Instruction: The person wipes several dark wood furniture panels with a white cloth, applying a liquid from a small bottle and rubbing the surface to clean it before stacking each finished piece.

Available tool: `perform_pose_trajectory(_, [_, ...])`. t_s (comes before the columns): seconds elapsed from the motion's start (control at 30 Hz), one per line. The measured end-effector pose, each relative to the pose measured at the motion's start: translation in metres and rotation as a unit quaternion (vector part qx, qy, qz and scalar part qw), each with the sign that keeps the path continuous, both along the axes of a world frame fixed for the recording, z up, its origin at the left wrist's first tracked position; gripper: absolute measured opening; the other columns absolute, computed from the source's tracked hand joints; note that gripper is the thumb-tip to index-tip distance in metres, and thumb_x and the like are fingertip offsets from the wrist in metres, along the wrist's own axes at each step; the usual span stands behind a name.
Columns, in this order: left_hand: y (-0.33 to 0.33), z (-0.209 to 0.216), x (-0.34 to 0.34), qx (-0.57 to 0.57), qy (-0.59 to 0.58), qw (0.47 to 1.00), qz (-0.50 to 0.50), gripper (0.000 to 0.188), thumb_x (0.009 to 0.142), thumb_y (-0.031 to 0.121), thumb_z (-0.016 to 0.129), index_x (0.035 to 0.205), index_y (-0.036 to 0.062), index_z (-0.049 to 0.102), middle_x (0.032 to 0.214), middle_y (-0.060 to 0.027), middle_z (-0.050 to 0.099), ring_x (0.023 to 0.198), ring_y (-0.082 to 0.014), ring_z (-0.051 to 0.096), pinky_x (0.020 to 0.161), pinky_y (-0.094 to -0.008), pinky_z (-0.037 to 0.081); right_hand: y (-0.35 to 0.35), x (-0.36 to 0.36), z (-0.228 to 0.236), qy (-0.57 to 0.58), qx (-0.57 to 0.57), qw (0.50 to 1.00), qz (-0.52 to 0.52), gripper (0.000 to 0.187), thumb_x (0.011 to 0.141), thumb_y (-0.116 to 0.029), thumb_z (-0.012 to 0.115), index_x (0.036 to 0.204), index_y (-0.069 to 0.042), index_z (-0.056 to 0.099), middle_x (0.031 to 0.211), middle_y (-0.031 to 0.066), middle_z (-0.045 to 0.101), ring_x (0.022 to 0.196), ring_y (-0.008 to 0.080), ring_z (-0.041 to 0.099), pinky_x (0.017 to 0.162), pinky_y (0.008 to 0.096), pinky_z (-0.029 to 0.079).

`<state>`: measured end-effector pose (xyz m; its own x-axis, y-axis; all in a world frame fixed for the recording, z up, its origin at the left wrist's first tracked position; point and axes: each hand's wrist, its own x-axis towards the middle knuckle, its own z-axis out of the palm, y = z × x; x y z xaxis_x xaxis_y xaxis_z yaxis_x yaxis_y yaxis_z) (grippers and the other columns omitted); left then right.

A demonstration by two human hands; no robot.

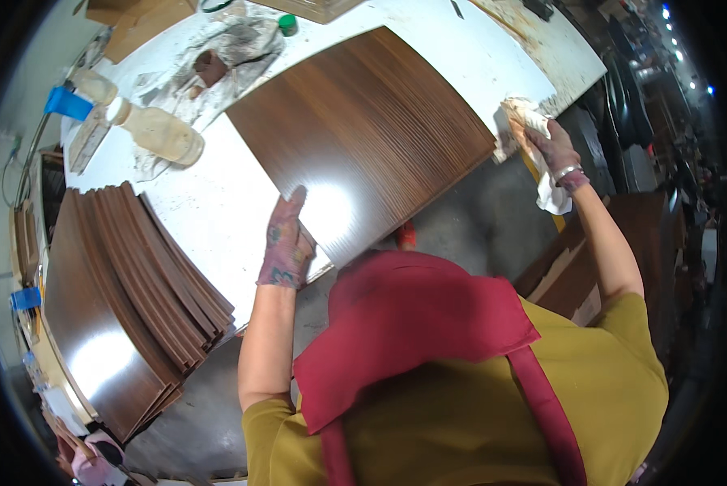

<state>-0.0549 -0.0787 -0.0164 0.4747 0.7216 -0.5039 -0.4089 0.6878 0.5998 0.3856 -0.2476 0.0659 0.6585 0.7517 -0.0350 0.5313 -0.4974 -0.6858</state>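
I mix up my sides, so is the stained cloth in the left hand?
No, the right hand holds the stained cloth, while the left hand is at the wood-grain panel.

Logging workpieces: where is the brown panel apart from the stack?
In the head view, the panel lies at upper centre on the white table, the left hand at its left edge and the right hand, holding a cloth, beyond its right corner.

White-capped bottle (163, 135), blue container (66, 104), small green cap (287, 25), crumpled stained sheet (248, 50), cardboard box (146, 31)
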Motion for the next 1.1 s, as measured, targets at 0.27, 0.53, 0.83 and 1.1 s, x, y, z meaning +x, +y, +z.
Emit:
perform_pose_trajectory(0.27, [-0.027,-0.009,-0.028,0.358,0.169,0.916,-0.061,0.039,0.092,0.020,0.059,0.125,0.0002,0.051,0.103,-0.0102,0.063,0.083,-0.0193,0.064,0.068,-0.0307,0.054,0.086,-0.258,-0.006,-0.244,0.116,0.802,0.532,0.035,0.081,-0.022,0.066,0.116,-0.019,0.064,0.113,0.0122,0.061,0.101,0.0306,0.061,0.087,0.0413,0.050])
perform_pose_trajectory(0.53, [-0.050,0.032,-0.040,0.160,0.240,0.952,-0.106,0.043,0.092,0.028,0.057,0.124,0.0004,0.051,0.080,0.0006,0.057,0.057,-0.0058,0.047,0.047,-0.0217,0.038,0.213,-0.135,-0.023,-0.193,0.002,0.948,0.254,0.031,0.090,-0.035,0.059,0.105,-0.008,0.065,0.105,0.0177,0.066,0.094,0.0310,0.064,0.084,0.0402,0.050])
perform_pose_trajectory(0.83, [-0.048,0.013,-0.039,0.153,0.210,0.965,-0.048,0.044,0.093,0.019,0.058,0.126,-0.0078,0.045,0.113,-0.0141,0.057,0.102,-0.0207,0.054,0.089,-0.0343,0.045,0.257,-0.265,-0.074,-0.087,0.046,0.930,0.353,0.028,0.086,-0.039,0.062,0.104,-0.020,0.068,0.099,0.0146,0.065,0.086,0.0331,0.065,0.079,0.0445,0.051])
perform_pose_trajectory(1.1, [-0.049,0.033,-0.027,0.146,0.192,0.970,-0.022,0.036,0.093,0.014,0.058,0.121,-0.0063,0.048,0.104,-0.0101,0.062,0.089,-0.0148,0.056,0.079,-0.0286,0.046,0.215,-0.255,-0.082,-0.183,0.152,0.860,0.451,0.036,0.091,-0.041,0.052,0.114,-0.015,0.060,0.104,0.0145,0.065,0.103,0.0292,0.063,0.086,0.0396,0.050])
